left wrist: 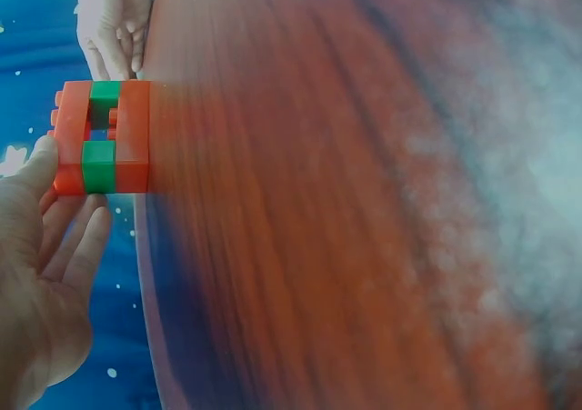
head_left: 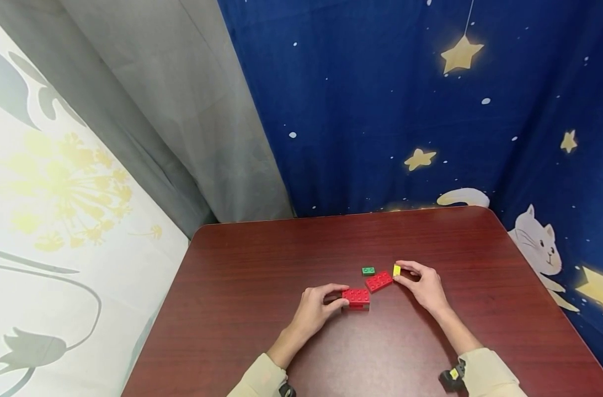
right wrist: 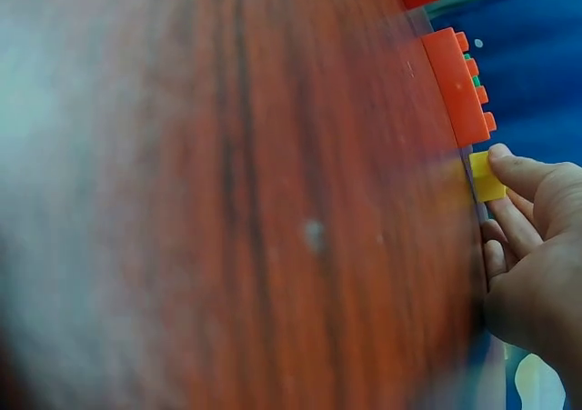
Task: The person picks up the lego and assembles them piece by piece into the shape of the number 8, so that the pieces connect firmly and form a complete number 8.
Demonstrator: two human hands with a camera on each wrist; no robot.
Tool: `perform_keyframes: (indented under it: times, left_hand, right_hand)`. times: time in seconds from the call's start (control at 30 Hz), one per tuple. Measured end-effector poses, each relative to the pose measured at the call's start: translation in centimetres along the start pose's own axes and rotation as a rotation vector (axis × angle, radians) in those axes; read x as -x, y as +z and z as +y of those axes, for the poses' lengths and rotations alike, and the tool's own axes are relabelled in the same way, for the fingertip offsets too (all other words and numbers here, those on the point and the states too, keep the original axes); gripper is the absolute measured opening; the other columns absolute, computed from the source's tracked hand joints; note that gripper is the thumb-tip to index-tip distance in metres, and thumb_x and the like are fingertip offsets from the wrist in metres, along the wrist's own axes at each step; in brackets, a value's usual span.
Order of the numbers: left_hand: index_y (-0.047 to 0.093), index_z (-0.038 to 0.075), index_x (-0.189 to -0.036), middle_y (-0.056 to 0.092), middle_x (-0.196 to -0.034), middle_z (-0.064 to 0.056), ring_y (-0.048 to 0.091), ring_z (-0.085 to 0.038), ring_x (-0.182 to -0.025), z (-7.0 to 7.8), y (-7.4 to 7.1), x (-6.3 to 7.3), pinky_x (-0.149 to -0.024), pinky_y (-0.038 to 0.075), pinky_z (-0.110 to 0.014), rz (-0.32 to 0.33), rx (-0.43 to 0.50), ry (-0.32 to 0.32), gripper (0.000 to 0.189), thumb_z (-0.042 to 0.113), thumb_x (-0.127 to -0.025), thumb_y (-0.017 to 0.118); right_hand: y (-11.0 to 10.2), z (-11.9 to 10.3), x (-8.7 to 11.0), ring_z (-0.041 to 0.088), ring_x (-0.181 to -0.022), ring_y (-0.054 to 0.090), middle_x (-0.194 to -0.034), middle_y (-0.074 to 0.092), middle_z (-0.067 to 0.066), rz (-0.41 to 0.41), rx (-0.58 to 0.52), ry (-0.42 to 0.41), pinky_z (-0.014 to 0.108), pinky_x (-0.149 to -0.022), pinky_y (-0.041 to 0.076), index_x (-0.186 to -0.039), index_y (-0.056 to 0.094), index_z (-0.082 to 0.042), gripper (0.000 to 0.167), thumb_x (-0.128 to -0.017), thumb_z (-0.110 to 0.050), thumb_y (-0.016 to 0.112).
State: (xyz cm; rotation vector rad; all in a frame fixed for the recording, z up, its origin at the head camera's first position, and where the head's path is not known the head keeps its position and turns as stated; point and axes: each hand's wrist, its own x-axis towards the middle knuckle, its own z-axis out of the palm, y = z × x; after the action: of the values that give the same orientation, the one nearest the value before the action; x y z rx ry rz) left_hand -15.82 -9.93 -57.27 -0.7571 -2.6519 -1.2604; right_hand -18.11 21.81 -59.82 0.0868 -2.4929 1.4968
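Red stack (head_left: 357, 296), green blocks (left wrist: 99, 167) sandwiched inside | left hand (head_left: 312, 310) grips it | right hand (head_left: 427, 286) pinches yellow block (head_left: 396, 270)

Seven in all: three red, three green, one yellow

One stack (head_left: 357, 298) holds two red bricks (left wrist: 135, 142) and two green bricks (left wrist: 98, 167). Apart from it, nearer the far edge of the counter (head_left: 405, 353), are three more: one red brick (head_left: 378, 281), one green brick (head_left: 368, 271) and one yellow brick (head_left: 396, 270). Hands: one left hand (head_left: 313, 310), one right hand (head_left: 426, 288).
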Motion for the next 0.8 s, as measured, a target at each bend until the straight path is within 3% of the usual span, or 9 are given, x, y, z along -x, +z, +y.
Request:
perform_keyframes:
  times: [0.33,0.6,0.8]
  left_hand:
    - [0.081,0.023,-0.122,0.079,-0.111,0.006,0.073,-0.003,-0.098,0.1,0.0,0.0,-0.082,0.059,-0.024,0.015,0.004,0.001,0.034,0.032,-0.09,0.086]
    - [0.08,0.02,-0.122,0.08,-0.112,0.003,0.073,-0.002,-0.099,0.4,-0.2,0.0,-0.08,0.06,-0.023,0.005,0.027,-0.008,0.034,0.03,-0.091,0.085]
    - [0.08,0.019,-0.122,0.079,-0.112,0.003,0.074,-0.003,-0.1,0.4,-0.2,-0.1,-0.08,0.06,-0.023,0.003,0.037,-0.009,0.034,0.029,-0.091,0.085]
  right_hand:
    - [-0.7,-1.5,-0.2,0.024,-0.117,0.07,-0.129,0.071,0.025,-0.022,-0.194,0.088,0.008,-0.086,0.051,-0.135,0.069,0.005,0.042,-0.096,-0.008,0.081]
    - [0.1,-4.5,0.7,0.041,-0.118,0.07,-0.128,0.072,0.025,-0.09,-0.244,0.04,0.011,-0.086,0.054,-0.135,0.068,0.006,0.041,-0.097,-0.007,0.079]
    - [0.9,-6.2,1.8,0.035,-0.113,0.073,-0.124,0.074,0.02,-0.184,-0.223,-0.008,0.015,-0.086,0.056,-0.131,0.072,0.002,0.038,-0.096,-0.01,0.081]
